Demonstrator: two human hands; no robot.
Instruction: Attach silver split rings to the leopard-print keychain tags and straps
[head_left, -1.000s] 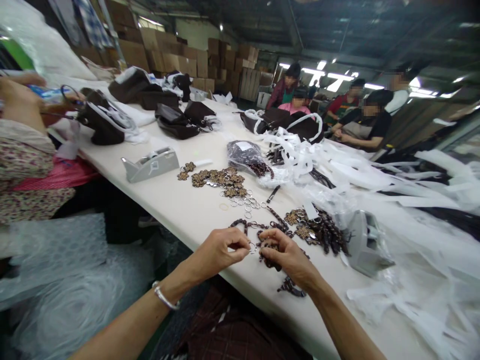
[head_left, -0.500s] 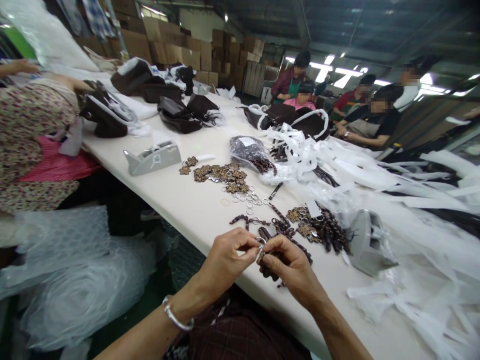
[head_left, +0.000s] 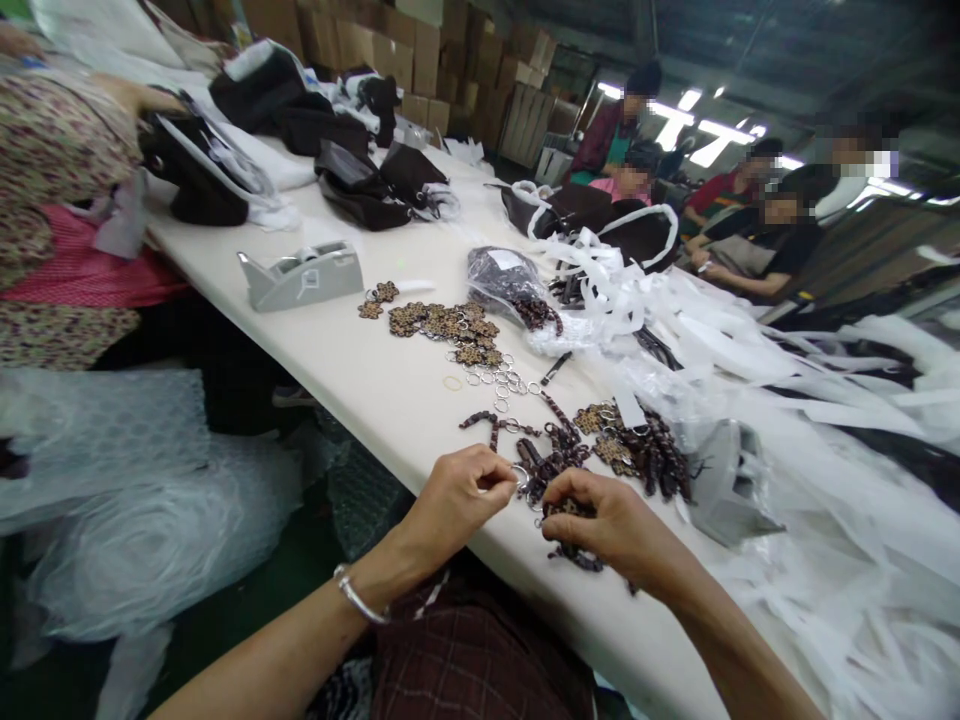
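Observation:
My left hand (head_left: 474, 492) pinches a silver metal ring (head_left: 520, 477) between thumb and fingertips, just above the table's front edge. To its right, my right hand (head_left: 592, 515) is closed on a flower-shaped pendant (head_left: 568, 508), patterned in brown and tan. Dark beaded strings hang below that hand. Beyond both hands lies a tangle of dark brown beaded strings (head_left: 559, 450). Farther back are loose silver rings (head_left: 501, 378) and a heap of flower pendants (head_left: 442, 325). More pendants with beads (head_left: 645, 455) lie to the right.
Grey tape dispensers stand at left (head_left: 304, 277) and right (head_left: 731, 490). A plastic bag of beads (head_left: 506, 280), white strips (head_left: 750, 320) and dark bags (head_left: 360, 180) cover parts of the table. Bubble wrap (head_left: 150, 530) lies below left. Several people sit or stand around.
My hands have moved apart; the right one went rightward with the pendant, while the left still pinches the ring. The view has tilted down slightly.

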